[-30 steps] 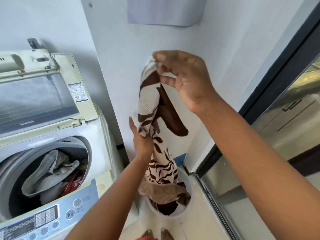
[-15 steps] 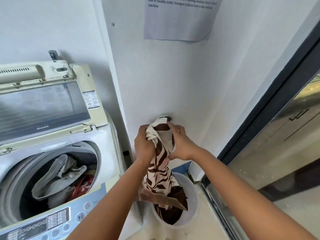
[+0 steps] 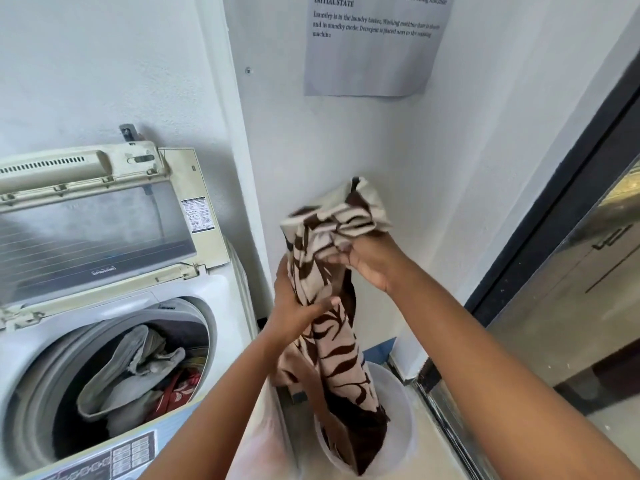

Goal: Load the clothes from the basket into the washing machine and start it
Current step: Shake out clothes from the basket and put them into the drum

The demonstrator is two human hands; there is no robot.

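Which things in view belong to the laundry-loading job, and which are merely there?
Job: patterned cloth, left hand, right hand, basket, washing machine, clothes in drum.
Merely there: wall notice, dark door frame.

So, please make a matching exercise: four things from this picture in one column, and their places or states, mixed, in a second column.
Things:
1. patterned cloth
2. washing machine lid
3. grey garment
4. paper notice

Places or states:
A. stuck on the wall
B. raised open
C. held by both hands, lower end in the white basket
D. lying in the drum

Pairs: 1-C, 2-B, 3-D, 4-A
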